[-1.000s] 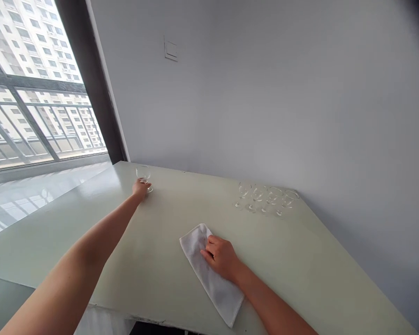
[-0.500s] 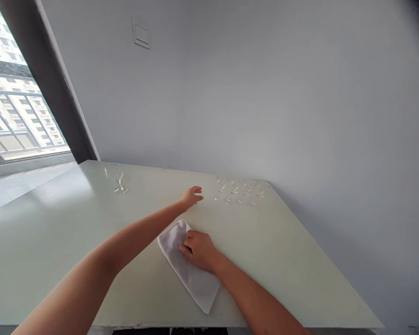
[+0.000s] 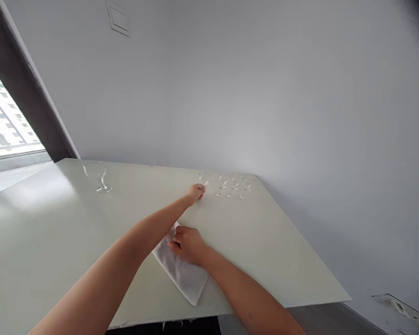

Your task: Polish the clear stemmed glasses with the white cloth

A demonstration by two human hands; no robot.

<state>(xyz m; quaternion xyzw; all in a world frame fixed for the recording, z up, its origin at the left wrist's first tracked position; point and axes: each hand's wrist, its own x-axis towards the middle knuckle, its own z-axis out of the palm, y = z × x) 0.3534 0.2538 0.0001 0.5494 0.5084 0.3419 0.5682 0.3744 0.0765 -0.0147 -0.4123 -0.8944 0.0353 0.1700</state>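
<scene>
My left hand (image 3: pixel 196 193) reaches across the table, its fingers closed around the stem of a clear wine glass (image 3: pixel 204 179), the leftmost of a row of four. The other three glasses (image 3: pixel 232 184) stand close to its right, untouched. My right hand (image 3: pixel 188 245) presses down on a folded white towel (image 3: pixel 183 272), and my left forearm hides the towel's upper part. Far to the left, a larger clear wine glass (image 3: pixel 98 177) stands upright by itself, well away from both hands.
The pale green tabletop (image 3: pixel 265 260) meets a grey wall along its far edge. A window (image 3: pixel 7 116) shows buildings at the left. A switch plate (image 3: pixel 118 18) sits high on the wall, and a floor fitting (image 3: pixel 398 308) lies at the lower right.
My view has swung right. My left hand has moved from the far-left glass, now let go and standing, across to the row's leftmost glass. My right hand remains on the towel.
</scene>
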